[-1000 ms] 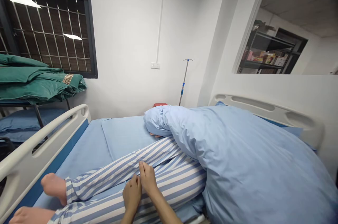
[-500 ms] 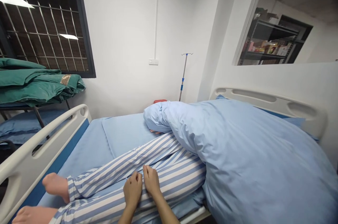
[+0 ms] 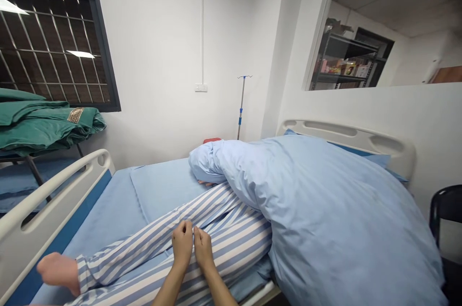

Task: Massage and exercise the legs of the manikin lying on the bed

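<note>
2 bare hands low at 6 o'clock, the left hand (image 3: 182, 243) and the right hand (image 3: 203, 249), just beside each other, both resting on blue-and-white striped cotton pyjama trousers (image 3: 231, 243) worn by a person lying on the bed. Fabric directly under both palms and fingers; no gap. Long axis of the upper trouser leg running from about 8 o'clock up to 2 o'clock, passing under the hands. Bare foot (image 3: 59, 272) at 8 o'clock, past the left hand; pale blue cotton duvet (image 3: 325, 214) at 2 o'clock, closer to the right hand. Both forearms rising from the lower edge, converging, wrists low, fingers curled down in a narrow grip on the cloth. Firmness of any pinch: cannot tell. White plastic side rail (image 3: 54, 182) at 9 o'clock; white plastic headboard (image 3: 346, 138) at 1 o'clock; metal IV pole (image 3: 241, 108) at 12 o'clock against the wall.
</note>
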Tool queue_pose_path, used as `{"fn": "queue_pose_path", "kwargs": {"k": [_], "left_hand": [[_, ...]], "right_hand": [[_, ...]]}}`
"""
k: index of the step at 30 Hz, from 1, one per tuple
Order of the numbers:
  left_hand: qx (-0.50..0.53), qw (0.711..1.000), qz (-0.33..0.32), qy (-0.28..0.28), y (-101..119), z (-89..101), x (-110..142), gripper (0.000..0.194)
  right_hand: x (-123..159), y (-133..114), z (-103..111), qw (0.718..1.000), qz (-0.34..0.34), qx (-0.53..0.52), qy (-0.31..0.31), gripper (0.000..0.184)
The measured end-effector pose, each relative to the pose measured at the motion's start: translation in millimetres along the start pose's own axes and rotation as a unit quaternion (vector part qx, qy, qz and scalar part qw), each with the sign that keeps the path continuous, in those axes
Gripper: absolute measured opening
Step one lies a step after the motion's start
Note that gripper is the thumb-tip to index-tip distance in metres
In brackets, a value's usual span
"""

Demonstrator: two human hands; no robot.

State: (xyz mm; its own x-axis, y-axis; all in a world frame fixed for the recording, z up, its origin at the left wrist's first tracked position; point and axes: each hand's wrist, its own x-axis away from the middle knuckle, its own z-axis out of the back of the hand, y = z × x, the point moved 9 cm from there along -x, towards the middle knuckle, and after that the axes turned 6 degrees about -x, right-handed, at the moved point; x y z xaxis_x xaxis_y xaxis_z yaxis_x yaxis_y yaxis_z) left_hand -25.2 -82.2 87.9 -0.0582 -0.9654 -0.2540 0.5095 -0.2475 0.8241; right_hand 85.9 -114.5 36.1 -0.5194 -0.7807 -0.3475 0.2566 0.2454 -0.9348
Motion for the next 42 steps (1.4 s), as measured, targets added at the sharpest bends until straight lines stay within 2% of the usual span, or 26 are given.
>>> {"fn": "queue_pose_path", "kwargs": {"k": [2,4,7,10,14,16,19,23,27,35,42], "left_hand": [[-0.035,0.999,0.022,-0.001,-11.4,-6.0,3.9,0.032],[-0.113,0.993,0.026,-0.032,-27.1,-18.0,9.9,0.031],[-0.242,0.965,-0.027,-0.095,-39.1,-38.2,19.1,0.028],[-0.298,0.946,-0.044,-0.116,-42.5,-45.4,22.7,0.032],[-0.289,0.951,-0.003,-0.111,-47.2,-42.5,20.7,0.034],[-0.301,0.948,-0.002,-0.107,-46.5,-41.4,19.7,0.032],[-0.299,0.948,0.005,-0.111,-45.3,-41.1,19.4,0.032],[-0.271,0.956,0.029,-0.113,-41.5,-38.9,21.0,0.034],[-0.285,0.952,0.021,-0.114,-35.7,-38.3,23.2,0.03],[-0.283,0.949,0.034,-0.134,-45.0,-43.9,22.1,0.036],[-0.283,0.948,0.007,-0.143,-39.0,-46.6,23.1,0.034]], "right_hand": [[-0.9,4.0,0.6,1.0,-0.01,-0.009,0.005,0.045],[-1.1,7.1,1.2,1.0,-0.018,-0.015,0.01,0.043],[-0.9,7.9,1.9,0.999,-0.019,-0.02,0.017,0.042],[-0.1,6.7,1.4,1.0,-0.012,-0.018,0.015,0.04],[0.0,9.6,-0.3,1.0,-0.014,-0.018,0.011,0.039],[-2.3,11.5,-1.6,1.0,-0.021,-0.019,0.004,0.04],[-10.3,10.3,-4.6,0.999,-0.043,0.002,-0.031,0.043],[-27.3,-17.8,0.6,0.996,-0.009,0.059,-0.064,0.044],[-34.3,-41.5,11.9,0.994,0.038,0.084,-0.055,0.047],[-1.0,-11.5,16.5,0.977,0.073,0.196,-0.034,0.043],[-6.4,-10.8,22.9,0.988,0.047,0.148,-0.022,0.047]]}}
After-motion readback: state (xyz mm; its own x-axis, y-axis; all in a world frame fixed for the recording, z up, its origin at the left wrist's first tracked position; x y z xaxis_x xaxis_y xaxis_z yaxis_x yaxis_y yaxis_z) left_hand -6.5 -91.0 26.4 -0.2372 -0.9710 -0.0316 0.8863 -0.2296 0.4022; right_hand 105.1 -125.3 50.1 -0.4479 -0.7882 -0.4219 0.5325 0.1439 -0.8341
